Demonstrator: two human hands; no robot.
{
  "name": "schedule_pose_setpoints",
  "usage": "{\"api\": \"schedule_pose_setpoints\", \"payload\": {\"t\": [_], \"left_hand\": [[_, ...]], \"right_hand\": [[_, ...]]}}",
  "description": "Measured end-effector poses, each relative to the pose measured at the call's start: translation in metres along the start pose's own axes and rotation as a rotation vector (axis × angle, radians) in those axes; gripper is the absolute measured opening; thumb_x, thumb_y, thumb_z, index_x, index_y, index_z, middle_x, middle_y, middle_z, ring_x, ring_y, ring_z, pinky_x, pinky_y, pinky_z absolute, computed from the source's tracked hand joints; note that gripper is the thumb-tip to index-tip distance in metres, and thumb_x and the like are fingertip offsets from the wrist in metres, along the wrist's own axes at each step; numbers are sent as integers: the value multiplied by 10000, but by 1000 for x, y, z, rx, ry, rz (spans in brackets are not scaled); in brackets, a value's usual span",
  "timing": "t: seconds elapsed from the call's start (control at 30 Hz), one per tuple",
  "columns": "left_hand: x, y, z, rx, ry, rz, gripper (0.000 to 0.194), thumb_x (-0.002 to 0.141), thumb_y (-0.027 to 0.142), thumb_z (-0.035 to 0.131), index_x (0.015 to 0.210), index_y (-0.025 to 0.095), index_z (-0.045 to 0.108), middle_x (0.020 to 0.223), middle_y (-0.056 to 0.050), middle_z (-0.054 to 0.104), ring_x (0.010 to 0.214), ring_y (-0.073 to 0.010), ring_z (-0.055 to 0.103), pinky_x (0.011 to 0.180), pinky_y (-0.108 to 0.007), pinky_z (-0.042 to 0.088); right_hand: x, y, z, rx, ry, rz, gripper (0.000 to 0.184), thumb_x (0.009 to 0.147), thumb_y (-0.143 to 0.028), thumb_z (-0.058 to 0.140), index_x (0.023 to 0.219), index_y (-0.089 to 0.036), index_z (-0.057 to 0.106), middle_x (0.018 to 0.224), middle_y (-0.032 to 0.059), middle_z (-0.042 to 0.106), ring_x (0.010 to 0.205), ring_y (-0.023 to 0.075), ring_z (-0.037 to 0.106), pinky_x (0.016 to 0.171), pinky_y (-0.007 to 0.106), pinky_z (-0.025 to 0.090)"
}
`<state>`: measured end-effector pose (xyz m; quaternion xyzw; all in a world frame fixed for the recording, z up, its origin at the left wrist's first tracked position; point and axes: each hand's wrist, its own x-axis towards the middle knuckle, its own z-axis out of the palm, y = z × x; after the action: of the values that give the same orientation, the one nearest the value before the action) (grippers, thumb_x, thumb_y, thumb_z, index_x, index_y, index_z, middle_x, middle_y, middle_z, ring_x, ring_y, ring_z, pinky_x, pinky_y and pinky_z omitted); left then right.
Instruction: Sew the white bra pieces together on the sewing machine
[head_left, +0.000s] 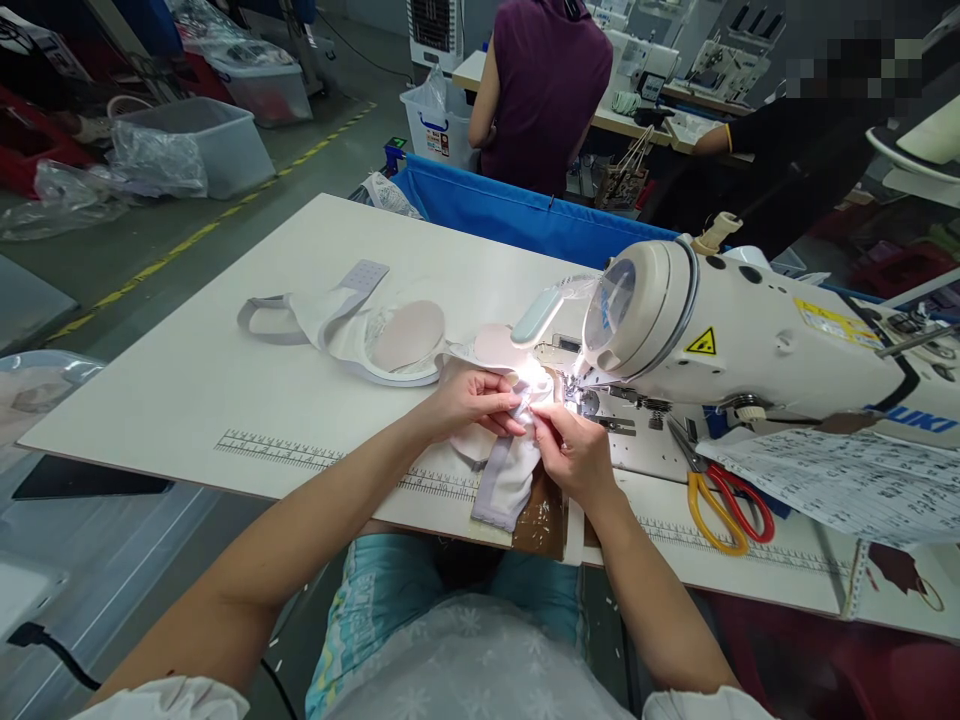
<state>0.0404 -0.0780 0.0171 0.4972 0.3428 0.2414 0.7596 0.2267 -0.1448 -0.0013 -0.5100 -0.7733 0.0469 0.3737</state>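
A pale bra [375, 335] lies across the white sewing table [187, 390], one end under the needle of a white sewing machine [742, 335]. My left hand [472, 400] pinches the white fabric just left of the needle, fingers closed on it. My right hand [574, 450] pinches the same fabric from the right, close to the presser foot. A grey-white band of the bra [510, 480] hangs over the table's front edge between my hands. The machine's lamp lights the spot brightly, so the fingertips are washed out.
Red-and-yellow-handled scissors [724, 495] lie right of my right hand, beside printed papers [847, 480]. A blue fabric bin [525, 215] stands behind the table. A person in a dark purple top [544, 90] sits beyond it, back turned. Plastic tubs [202, 140] stand on the floor at left.
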Motion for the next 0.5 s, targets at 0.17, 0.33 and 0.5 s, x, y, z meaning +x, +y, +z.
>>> {"api": "schedule_pose_setpoints", "payload": {"t": [0.17,0.33,0.5], "left_hand": [[0,-1,-1,6,-4,0,286,762,381,724,735,121,608,726,-87,738,776,-198,728,712,-272,573],[1,-2,-1,11,-1,4,261,769,364,722,759,116,641,716,-78,737,779,-198,728,699,-264,575],[1,-2,-2,19,-1,4,242,781,352,712,774,117,656,717,-77,737,781,-196,729,696,-258,577]], "right_hand": [[0,0,0,1,2,-5,147,879,-167,514,921,-181,654,709,14,670,549,110,557,541,223,421],[1,-1,-1,-16,4,-29,146,876,-163,516,906,-179,658,676,9,658,532,109,545,528,223,410],[1,-1,-2,-8,-11,-14,152,880,-174,513,919,-186,659,693,15,666,551,114,562,541,224,422]]}}
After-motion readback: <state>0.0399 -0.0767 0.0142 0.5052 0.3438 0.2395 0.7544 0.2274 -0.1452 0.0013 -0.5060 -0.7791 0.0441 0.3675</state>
